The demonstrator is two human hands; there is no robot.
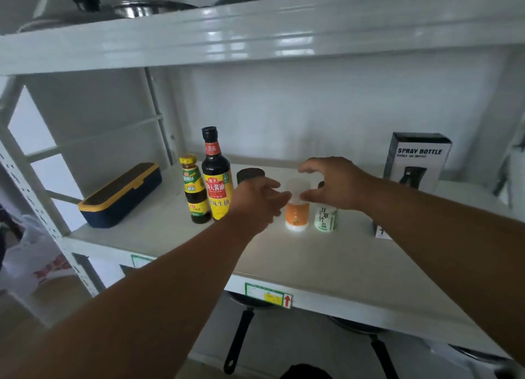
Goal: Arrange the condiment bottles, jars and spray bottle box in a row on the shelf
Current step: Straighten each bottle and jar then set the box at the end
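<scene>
On the white shelf (pixel 326 259) stand a small yellow-capped sauce bottle (pixel 195 190), a taller soy sauce bottle (pixel 216 177), a dark-lidded jar (pixel 249 175) partly hidden behind my left hand, an orange-labelled white jar (pixel 297 215) and a green-labelled salt jar (pixel 325 218). The black spray bottle box (pixel 416 163) stands upright at the back right. My left hand (pixel 257 201) hovers with fingers apart just left of the orange jar. My right hand (pixel 332 181) is spread in a curve over the orange and salt jars, holding nothing.
A navy box with a yellow rim (pixel 120 195) lies at the shelf's left end. Pots and lids (pixel 142 8) sit on the shelf above, frying pans (pixel 241 336) hang below. A small card (pixel 380 231) stands near my right forearm.
</scene>
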